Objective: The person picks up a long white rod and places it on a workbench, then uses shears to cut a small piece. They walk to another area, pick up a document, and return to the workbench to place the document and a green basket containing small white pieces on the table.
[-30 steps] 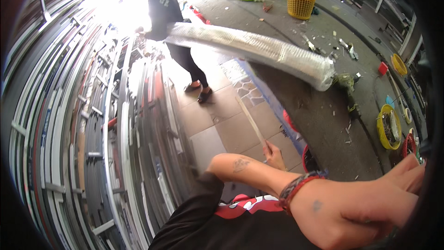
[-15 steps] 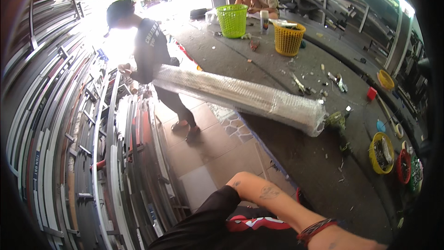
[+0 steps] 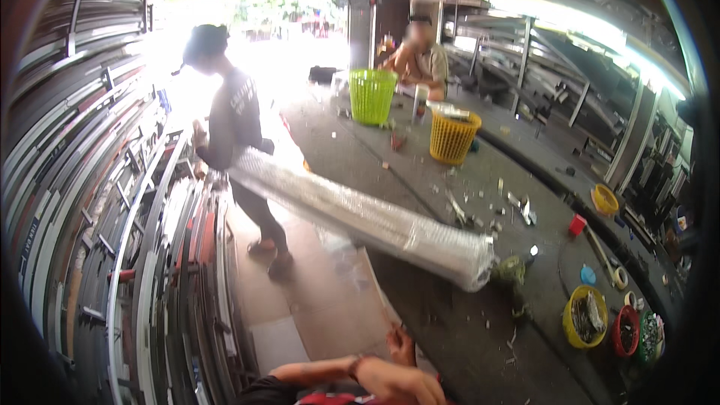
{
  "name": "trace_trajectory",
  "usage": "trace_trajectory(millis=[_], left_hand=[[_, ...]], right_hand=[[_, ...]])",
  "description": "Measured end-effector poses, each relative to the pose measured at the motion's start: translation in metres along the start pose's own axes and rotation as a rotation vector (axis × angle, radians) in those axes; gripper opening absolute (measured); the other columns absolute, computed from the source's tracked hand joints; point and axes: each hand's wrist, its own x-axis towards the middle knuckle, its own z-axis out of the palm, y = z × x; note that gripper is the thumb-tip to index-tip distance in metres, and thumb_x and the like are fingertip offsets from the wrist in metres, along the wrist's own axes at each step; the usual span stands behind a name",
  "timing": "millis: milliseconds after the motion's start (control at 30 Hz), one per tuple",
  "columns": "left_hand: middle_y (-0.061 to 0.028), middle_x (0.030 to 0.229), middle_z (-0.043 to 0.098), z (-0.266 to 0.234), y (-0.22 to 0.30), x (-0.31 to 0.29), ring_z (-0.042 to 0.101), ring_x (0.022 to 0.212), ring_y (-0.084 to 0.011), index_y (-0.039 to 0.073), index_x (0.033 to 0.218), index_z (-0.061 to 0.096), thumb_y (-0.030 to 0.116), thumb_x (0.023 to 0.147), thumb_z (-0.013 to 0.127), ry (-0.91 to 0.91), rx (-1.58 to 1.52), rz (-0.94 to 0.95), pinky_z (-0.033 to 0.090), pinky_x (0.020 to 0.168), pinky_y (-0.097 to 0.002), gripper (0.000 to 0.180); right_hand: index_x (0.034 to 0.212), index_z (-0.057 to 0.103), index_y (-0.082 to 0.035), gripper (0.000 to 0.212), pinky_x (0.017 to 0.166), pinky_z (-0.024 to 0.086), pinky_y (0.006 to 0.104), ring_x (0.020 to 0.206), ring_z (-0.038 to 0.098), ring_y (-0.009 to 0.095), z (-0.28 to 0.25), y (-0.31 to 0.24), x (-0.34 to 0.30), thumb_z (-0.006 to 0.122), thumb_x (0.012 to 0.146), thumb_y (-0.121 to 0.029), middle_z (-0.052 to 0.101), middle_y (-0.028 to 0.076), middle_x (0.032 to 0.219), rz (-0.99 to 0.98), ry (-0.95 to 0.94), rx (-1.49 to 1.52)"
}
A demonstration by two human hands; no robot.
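Note:
At the lower edge my left forearm comes in with a dark red bracelet at the wrist. Past it the back of my left hand (image 3: 403, 384) bends down to the right, its fingers hidden. Just above it shows my right hand (image 3: 402, 346), slightly blurred, fingers loosely curled and a little apart, nothing seen in them. My left hand overlaps the right wrist; whether they touch I cannot tell. Ahead lies a long bundle in bubble wrap (image 3: 375, 217), its near end on the dark worktable (image 3: 420, 307). A standing person (image 3: 232, 105) is at its far end, apart from my hands.
Racks of metal profiles (image 3: 82, 202) line the left side. On the table are a green basket (image 3: 370, 97), a yellow basket (image 3: 454, 139), a spray can (image 3: 420, 101), a greenish power tool (image 3: 511, 274) and small bowls of parts (image 3: 583, 317). Another person (image 3: 427, 60) sits behind.
The view has tilted up, so table and bundle sit lower in it. My left forearm has moved down and left in the picture, and my right hand has come into sight.

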Motion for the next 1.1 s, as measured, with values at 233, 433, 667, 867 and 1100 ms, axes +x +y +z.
trace_trajectory(millis=[233, 433, 667, 867, 1100], left_hand=[[-0.0118, 0.100, 0.058, 0.036, -0.059, -0.134, 0.054, 0.095, -0.0217, 0.001, 0.103, 0.057, 0.012, 0.086, 0.043, 0.688, 0.190, -0.679, 0.040, 0.084, -0.0317, 0.025], [-0.0134, 0.097, 0.061, 0.067, -0.116, -0.181, 0.058, 0.090, -0.0243, 0.003, 0.102, 0.057, 0.030, 0.085, 0.052, 0.852, 0.333, -1.024, 0.043, 0.080, -0.0329, 0.033], [-0.0162, 0.094, 0.060, 0.090, -0.178, -0.175, 0.057, 0.090, -0.0301, 0.004, 0.098, 0.056, 0.037, 0.082, 0.052, 0.833, 0.494, -1.283, 0.044, 0.079, -0.0381, 0.038], [-0.0139, 0.093, 0.057, 0.108, -0.245, -0.184, 0.054, 0.090, -0.0314, 0.008, 0.085, 0.050, 0.020, 0.077, 0.054, 1.067, 1.288, -0.856, 0.043, 0.074, -0.0410, 0.015], [-0.0124, 0.076, 0.052, 0.125, -0.302, -0.213, 0.049, 0.070, -0.0333, 0.007, 0.069, 0.040, 0.009, 0.074, 0.051, 1.051, 0.627, -0.621, 0.040, 0.062, -0.0394, 0.013]], right_hand=[[0.091, 0.059, -0.002, 0.019, 0.059, 0.038, 0.0188, 0.062, 0.044, 0.004, -0.001, -0.026, -0.007, 0.055, 0.085, -0.020, 0.051, -0.004, 0.069, 0.055, -0.039, 0.061], [0.089, 0.059, -0.004, 0.020, 0.049, 0.030, 0.0186, 0.057, 0.037, 0.002, 0.022, -0.065, -0.012, 0.050, 0.089, -0.022, 0.043, -0.005, 0.063, -0.035, -0.075, 0.106], [0.089, 0.058, -0.002, 0.032, 0.051, 0.028, 0.0178, 0.056, 0.032, 0.002, 0.033, -0.040, -0.030, 0.042, 0.093, -0.030, 0.037, -0.007, 0.063, 0.306, -0.026, 0.294], [0.084, 0.056, 0.000, 0.036, 0.059, 0.034, 0.0207, 0.063, 0.039, 0.006, 0.028, -0.018, -0.061, 0.039, 0.094, -0.029, 0.043, -0.003, 0.066, 0.229, 0.104, 0.353], [0.083, 0.055, 0.001, 0.032, 0.056, 0.035, 0.0223, 0.061, 0.040, 0.008, 0.020, 0.002, -0.081, 0.039, 0.093, -0.025, 0.047, -0.001, 0.068, 0.166, 0.102, 0.194]])
